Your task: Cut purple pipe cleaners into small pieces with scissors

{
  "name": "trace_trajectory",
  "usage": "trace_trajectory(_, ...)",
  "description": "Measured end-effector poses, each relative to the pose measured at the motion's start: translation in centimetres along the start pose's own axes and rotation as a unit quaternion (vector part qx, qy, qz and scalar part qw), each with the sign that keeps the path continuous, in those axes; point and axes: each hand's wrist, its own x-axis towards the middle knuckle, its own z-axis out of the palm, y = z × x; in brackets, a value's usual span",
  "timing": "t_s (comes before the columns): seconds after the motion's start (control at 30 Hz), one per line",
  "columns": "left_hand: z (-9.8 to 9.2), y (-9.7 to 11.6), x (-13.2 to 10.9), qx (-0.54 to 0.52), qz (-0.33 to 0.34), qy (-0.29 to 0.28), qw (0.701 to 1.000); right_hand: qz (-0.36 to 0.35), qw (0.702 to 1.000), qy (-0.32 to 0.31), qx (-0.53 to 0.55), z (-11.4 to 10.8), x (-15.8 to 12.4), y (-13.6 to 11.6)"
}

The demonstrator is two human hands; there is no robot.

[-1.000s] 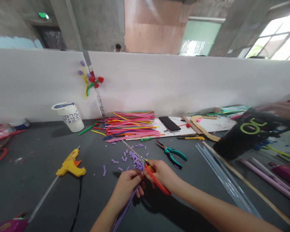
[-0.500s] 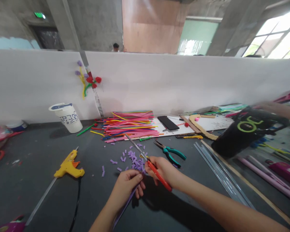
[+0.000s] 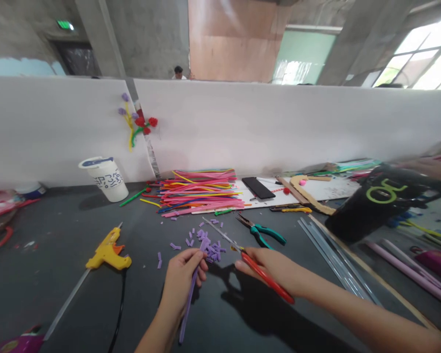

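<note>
Seen from above, with the left hand (image 3: 186,272) as the dial's centre, the fingers are pinching a purple stem (image 3: 187,311), whose long end is trailing toward six o'clock. At three o'clock, the right hand (image 3: 270,269) is gripping the red-handled scissors (image 3: 268,278); their blades are pointing between ten and eleven o'clock, apart from the stem. The cut purple pieces (image 3: 213,252) are lying scattered on the worktop (image 3: 150,314), mostly around two o'clock, just beside the left hand. Farther out at two o'clock, the teal-handled pliers (image 3: 267,231) are resting. A yellow glue gun (image 3: 108,252) is lying between nine and ten. Between twelve and one, a bundle of coloured stems (image 3: 202,196) is spreading, with a black phone (image 3: 258,188) lying at its three o'clock.
</note>
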Motion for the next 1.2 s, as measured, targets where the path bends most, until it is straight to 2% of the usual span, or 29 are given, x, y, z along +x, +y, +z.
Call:
trace_trajectory(0.17,0.3,0.5,-0.3,0.02,0.028,0.028,0.999,-0.001,0.994,-0.072,-0.087,0.8,-1.9,0.3)
trace_trajectory(0.3,0.4,0.6,-0.5,0.051,0.034,0.002,0.998,0.004,0.993,-0.079,-0.082,1.7,-1.9,0.2)
trace_trajectory(0.47,0.2,0.8,-0.6,0.075,0.039,-0.016,0.996,-0.002,0.994,-0.09,-0.06,1.5,-2.0,-0.1)
trace_trajectory(0.83,0.3,0.8,-0.6,0.091,0.027,-0.022,0.995,-0.01,0.995,-0.089,-0.033,1.6,-2.1,0.2)
trace_trajectory(1.03,0.1,0.3,-0.2,0.058,-0.011,-0.017,0.998,0.036,0.996,-0.075,-0.006,2.8,-1.3,0.9)
trace_trajectory(1.2,0.1,-0.2,0.1,0.047,-0.053,-0.016,0.997,0.088,0.988,-0.109,0.062,4.0,-0.7,2.1)
